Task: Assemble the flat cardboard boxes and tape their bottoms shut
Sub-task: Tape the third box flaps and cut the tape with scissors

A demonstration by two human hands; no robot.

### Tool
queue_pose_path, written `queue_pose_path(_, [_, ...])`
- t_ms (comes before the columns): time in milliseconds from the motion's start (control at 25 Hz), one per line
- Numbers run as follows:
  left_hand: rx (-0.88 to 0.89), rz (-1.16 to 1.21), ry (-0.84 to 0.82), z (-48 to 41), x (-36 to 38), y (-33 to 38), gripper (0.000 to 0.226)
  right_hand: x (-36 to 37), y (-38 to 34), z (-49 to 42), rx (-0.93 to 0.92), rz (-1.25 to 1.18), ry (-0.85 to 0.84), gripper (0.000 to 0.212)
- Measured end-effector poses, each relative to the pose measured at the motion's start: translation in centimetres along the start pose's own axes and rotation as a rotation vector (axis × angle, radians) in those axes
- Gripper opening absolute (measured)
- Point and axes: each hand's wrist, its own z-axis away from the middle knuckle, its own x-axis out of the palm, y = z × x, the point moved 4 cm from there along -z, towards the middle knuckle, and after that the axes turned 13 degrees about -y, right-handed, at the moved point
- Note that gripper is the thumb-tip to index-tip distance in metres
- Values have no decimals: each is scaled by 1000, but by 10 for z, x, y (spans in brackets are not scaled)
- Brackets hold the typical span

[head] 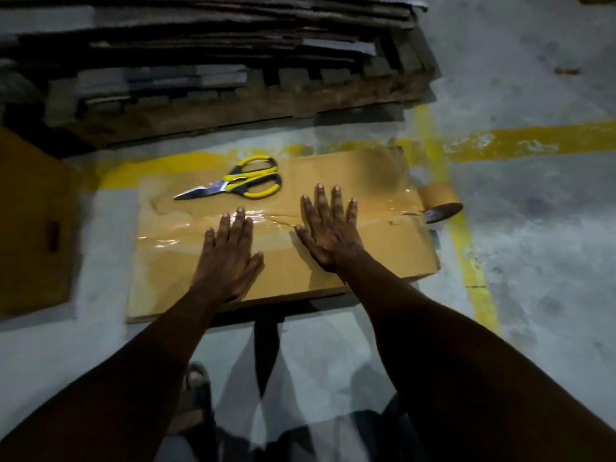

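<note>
A brown cardboard box (pixel 393 248) stands on the floor with its flaps up and closed. A shiny strip of clear tape (pixel 173 230) runs along the centre seam. My left hand (pixel 228 258) lies flat on the box with fingers straight, its fingertips on the tape. Beside it, my right hand (pixel 328 233) presses flat across the seam, fingers spread. The tape roll (pixel 438 203) hangs at the box's right edge, still joined to the strip. Yellow-handled scissors (pixel 240 183) lie shut on the far flap.
A wooden pallet (pixel 253 105) stacked with flat cardboard sheets (pixel 213 38) stands right behind the box. Another brown box (pixel 33 228) sits at the left. Yellow lines (pixel 473 261) mark the grey concrete floor. My legs and a sandalled foot (pixel 196 388) are below.
</note>
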Motion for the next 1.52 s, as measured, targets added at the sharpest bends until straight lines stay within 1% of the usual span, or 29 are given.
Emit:
queue_pose_path(80, [-61, 36, -4, 18, 9, -43, 85, 4, -45, -8, -43, 42, -6, 74])
queue_pose_path(160, [-128, 55, -2, 28, 16, -71, 87, 9, -79, -14, -68, 59, -18, 78])
queue_pose_path(360, [-217, 113, 18, 30, 20, -82, 85, 17, -115, -16, -185, 97, -54, 72])
queue_pose_path(480, [-264, 155, 88, 31, 19, -87, 84, 18, -105, -15, -178, 55, -39, 70])
queue_pose_path(640, [-295, 173, 97, 28, 19, -87, 84, 11, -59, -9, 22, -119, 19, 69])
queue_pose_path(800, [-384, 247, 81, 23, 14, -78, 85, -2, -24, -13, 167, -197, 92, 67])
queue_pose_path(840, [-394, 248, 78, 23, 13, -76, 85, -9, -22, -18, 158, -202, 136, 67])
queue_pose_path(920, [-394, 252, 69, 24, 14, -72, 83, -32, -34, -35, 68, -191, 217, 64])
queue_pose_path(960, [-385, 247, 63, 25, 16, -69, 81, -44, -45, -47, 10, -168, 222, 64])
queue_pose_path(1040, [-339, 214, 56, 29, 20, -59, 77, -60, -68, -69, -86, -45, 131, 64])
queue_pose_path(1120, [-275, 170, 60, 30, 22, -45, 76, -60, -77, -76, -104, 79, 39, 63])
queue_pose_path(1160, [-243, 143, 58, 28, 20, -37, 77, -60, -72, -71, -78, 113, 49, 60])
queue_pose_path(1240, [-185, 88, 32, 21, 13, -19, 76, -66, -53, -52, -17, 131, 140, 46])
queue_pose_path(1320, [-102, 44, 11, 10, 3, 9, 74, -74, -30, -30, 26, 109, 171, 40])
queue_pose_path(1400, [-6, -1, 0, -5, -8, 43, 71, -74, 0, -10, 97, 51, 177, 42])
queue_pose_path(1440, [30, -17, -11, -16, -16, 62, 69, -69, 18, 1, 136, 19, 177, 45])
queue_pose_path(1520, [96, -27, 3, -45, -32, 95, 66, -60, 55, 19, 190, -33, 150, 48])
